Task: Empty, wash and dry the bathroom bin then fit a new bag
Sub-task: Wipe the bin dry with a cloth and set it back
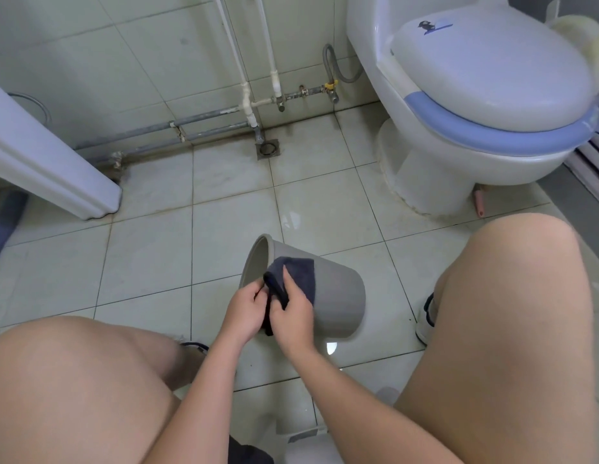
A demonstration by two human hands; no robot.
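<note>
On the pale green tiled bathroom floor (151,262), a white ceramic toilet (435,169) with a closed lid and a blue seat ring serves as the landmark, standing at the far right. Left of the toilet, grey and white water pipes (207,118) run along the tiled wall. Between pipes and toilet base, a square metal floor drain (267,149) is set into the tiles. In front of the toilet, nearer the viewer, the round grey plastic bin (338,296) is held tipped on its side, mouth turned away from the toilet. A dark blue-grey cloth (298,272) lies draped over the bin's rim and wall. The right hand (293,313) presses the cloth against the bin, fingers curled around a fold. The left hand (246,311) pinches the cloth's near edge at the rim.
</note>
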